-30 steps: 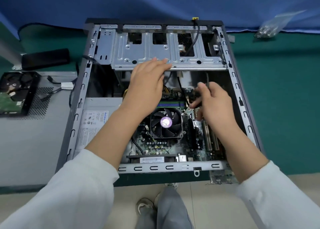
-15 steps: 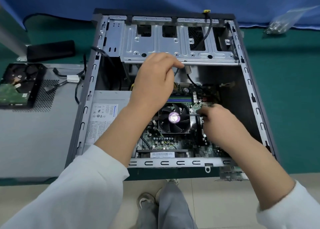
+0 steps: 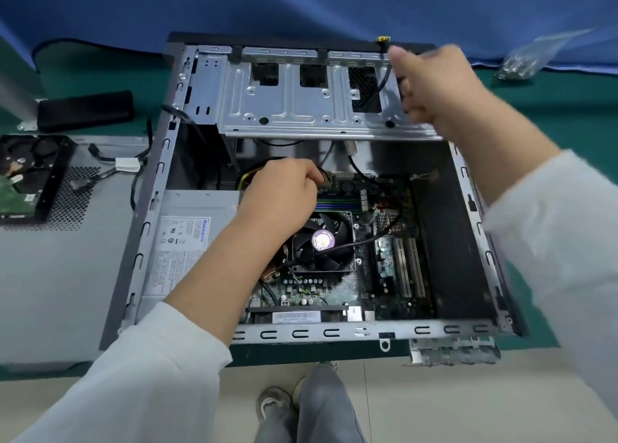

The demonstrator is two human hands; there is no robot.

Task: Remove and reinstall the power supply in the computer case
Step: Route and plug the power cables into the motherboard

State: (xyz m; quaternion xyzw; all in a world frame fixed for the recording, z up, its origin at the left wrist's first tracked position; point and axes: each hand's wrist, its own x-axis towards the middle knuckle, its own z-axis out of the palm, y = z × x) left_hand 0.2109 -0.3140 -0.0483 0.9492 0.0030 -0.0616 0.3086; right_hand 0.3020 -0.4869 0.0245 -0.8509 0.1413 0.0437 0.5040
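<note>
The computer case point(image 3: 334, 334) lies open on its side. The grey power supply point(image 3: 187, 242), with a white label, sits in the case's left part. My left hand point(image 3: 284, 191) reaches in over the motherboard point(image 3: 384, 268), its fingers curled round a wire connector point(image 3: 326, 180) with yellow and black wires at the board's far edge. My right hand point(image 3: 434, 88) is up at the right end of the metal drive cage point(image 3: 301, 108), blurred, thumb up and fingers curled. Whether it holds anything is unclear.
A black CPU fan point(image 3: 322, 240) has a thin black cable lying across it. A hard drive point(image 3: 20, 178) rests on the removed side panel point(image 3: 50, 275) at left. A black block point(image 3: 83, 109) and a bag of screws point(image 3: 525, 58) lie on the green table.
My right hand rose from the motherboard to the far right end of the drive cage. My left hand dropped from the cage's edge to the connector on the board.
</note>
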